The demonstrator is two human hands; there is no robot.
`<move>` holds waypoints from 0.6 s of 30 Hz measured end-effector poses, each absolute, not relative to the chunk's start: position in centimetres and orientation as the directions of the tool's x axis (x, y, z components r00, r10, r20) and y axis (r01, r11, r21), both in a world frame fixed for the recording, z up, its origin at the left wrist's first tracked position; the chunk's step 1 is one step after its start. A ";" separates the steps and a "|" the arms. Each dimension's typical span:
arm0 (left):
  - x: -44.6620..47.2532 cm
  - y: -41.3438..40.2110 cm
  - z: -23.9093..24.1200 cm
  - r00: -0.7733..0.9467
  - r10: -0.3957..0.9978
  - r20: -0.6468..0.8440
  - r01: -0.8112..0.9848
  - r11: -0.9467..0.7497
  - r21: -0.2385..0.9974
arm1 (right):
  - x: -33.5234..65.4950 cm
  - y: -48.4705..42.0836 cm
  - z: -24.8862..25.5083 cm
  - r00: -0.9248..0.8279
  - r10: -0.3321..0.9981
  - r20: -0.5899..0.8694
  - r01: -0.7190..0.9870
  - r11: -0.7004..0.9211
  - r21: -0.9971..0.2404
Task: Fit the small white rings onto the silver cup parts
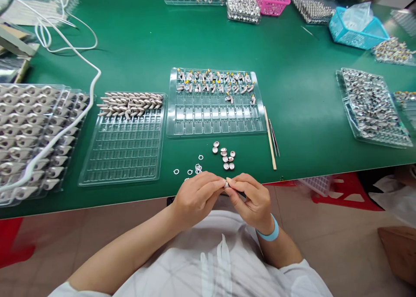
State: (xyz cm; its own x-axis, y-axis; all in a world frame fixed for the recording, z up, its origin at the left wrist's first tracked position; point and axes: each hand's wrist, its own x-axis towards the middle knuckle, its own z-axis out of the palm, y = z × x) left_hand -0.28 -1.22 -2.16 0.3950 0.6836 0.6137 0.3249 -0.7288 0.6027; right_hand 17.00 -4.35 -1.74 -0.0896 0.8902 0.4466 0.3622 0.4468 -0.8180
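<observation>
My left hand and my right hand meet at the table's front edge. Between their fingertips they pinch a small silvery metal part, mostly covered by the fingers. Just beyond lie several round metal caps. Thin white rings are scattered near the left hand, some of them overlapping. Farther back stands a clear plastic tray with small metal parts with yellow bits in its back rows. Another clear tray, to the left, bears beige-grey pointed parts at its back.
A wooden stick and tweezers lie right of the middle tray. Full trays stand at right and far left. A white cable crosses the left side. Pink and blue baskets are at the back, near another person's arm.
</observation>
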 end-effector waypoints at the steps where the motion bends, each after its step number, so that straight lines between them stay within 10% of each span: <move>1: -0.2 -1.2 -2.2 0.392 0.689 0.610 0.322 -0.723 0.611 | 17.0 -4.3 -1.7 -0.088 0.892 0.444 0.364 0.444 -0.819; 18: -0.5 -0.6 -2.6 0.468 0.609 0.640 0.276 -0.789 0.549 | 17.3 -4.2 -1.2 -0.117 0.980 0.158 0.300 0.187 -0.935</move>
State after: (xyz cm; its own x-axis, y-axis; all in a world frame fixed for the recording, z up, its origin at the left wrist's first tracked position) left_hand -0.53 -0.58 -2.57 0.4683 0.6092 0.6400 0.2762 -0.7889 0.5489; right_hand 17.34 -4.16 -1.21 -0.1173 0.9804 0.1582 0.3005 0.1869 -0.9353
